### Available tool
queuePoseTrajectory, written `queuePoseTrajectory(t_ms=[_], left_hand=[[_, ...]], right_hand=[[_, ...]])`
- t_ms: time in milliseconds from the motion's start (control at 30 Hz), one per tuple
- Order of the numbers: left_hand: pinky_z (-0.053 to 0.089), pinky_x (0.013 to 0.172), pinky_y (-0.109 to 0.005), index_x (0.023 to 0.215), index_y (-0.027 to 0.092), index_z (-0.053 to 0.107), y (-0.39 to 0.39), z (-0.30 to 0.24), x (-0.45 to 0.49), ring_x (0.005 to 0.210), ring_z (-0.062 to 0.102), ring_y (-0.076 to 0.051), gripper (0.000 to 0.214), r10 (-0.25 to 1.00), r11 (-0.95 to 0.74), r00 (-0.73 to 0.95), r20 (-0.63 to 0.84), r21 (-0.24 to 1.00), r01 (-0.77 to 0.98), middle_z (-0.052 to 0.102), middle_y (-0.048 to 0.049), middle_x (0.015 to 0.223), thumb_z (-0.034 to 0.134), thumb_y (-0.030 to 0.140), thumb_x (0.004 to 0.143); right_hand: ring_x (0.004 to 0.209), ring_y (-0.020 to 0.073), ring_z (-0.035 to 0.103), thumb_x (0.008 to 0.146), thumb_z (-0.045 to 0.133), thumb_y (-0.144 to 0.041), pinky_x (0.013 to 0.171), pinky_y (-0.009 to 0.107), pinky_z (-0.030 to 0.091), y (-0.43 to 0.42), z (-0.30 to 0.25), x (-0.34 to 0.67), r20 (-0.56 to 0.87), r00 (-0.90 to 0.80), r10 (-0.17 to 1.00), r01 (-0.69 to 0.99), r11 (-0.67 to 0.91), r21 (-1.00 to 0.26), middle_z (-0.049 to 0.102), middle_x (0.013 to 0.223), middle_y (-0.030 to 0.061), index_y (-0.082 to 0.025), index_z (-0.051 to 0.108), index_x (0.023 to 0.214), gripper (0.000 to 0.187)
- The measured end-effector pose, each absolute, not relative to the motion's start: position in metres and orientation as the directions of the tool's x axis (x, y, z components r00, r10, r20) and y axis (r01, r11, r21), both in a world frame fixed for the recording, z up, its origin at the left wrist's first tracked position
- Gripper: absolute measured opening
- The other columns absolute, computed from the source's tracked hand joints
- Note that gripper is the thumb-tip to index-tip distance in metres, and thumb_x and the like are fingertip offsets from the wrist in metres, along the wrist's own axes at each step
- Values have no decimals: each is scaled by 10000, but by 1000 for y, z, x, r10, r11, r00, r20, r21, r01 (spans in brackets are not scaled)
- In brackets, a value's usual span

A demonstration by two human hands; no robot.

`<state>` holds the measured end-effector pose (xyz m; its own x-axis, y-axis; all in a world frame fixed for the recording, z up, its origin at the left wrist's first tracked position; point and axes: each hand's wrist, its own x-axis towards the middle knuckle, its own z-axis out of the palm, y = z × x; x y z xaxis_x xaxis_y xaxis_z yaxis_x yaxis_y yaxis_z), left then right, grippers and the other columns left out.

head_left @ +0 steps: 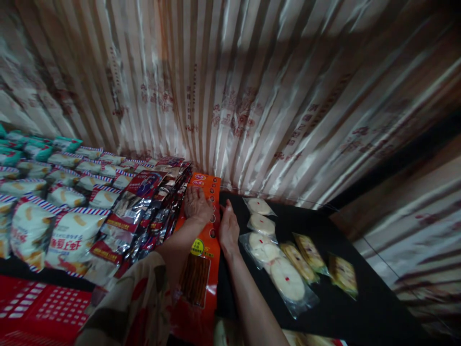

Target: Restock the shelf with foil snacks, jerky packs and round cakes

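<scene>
A long orange snack packet (pixel 212 254) with a picture of brown sticks lies on the black table. My left hand (pixel 197 204) rests flat on its upper part, fingers stretched toward the curtain. Along the packet's right edge stands my right hand (pixel 229 228), held edgewise with fingers extended and palm facing the packet. Nothing is gripped in either hand. Just left of the orange packet, dark red and silver packets (pixel 133 202) lie in overlapping rows. My left forearm, in a patterned sleeve, covers part of them and of the orange packet.
White round cakes in clear wrappers (pixel 286 278) and yellowish wrapped pieces (pixel 342 276) lie right on the black table (pixel 374 307). Rows of white snack bags (pixel 77 238) and green bags (pixel 38 150) fill the left. A red basket (pixel 43 307) sits lower left. A pleated curtain (pixel 230 96) hangs behind.
</scene>
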<state>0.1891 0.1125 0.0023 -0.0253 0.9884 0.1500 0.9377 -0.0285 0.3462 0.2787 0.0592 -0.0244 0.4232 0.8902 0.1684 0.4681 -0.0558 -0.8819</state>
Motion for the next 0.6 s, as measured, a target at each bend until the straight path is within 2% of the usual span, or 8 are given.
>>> queuePoseTrajectory(t_ms=[300,400,600], left_hand=[[158,1116,-453,1361,108,380,122,-1,190,1356,229,-283,576,999,-36,23,45,333,942,350,-119,1445,283,428,892],[147,1115,-459,1362,125,381,122,0,190,1360,203,-291,574,999,-31,25,22,327,945,339,-103,1453,278,440,893],[134,1114,-466,1353,130,395,121,3,189,1358,194,-304,569,999,-50,46,21,321,946,335,-102,1455,291,446,891]], right_hand=[[1301,193,350,892,99,-556,1089,378,225,59,-26,278,195,389,900,485,-21,-874,455,1377,108,-118,493,1281,706],[1291,194,361,898,104,-541,1086,387,234,59,-27,279,198,386,901,484,-16,-875,480,1353,121,-105,458,1305,694],[1275,208,383,886,93,-561,1080,396,252,57,-21,277,192,388,902,487,-24,-873,528,1301,123,-120,565,1197,717]])
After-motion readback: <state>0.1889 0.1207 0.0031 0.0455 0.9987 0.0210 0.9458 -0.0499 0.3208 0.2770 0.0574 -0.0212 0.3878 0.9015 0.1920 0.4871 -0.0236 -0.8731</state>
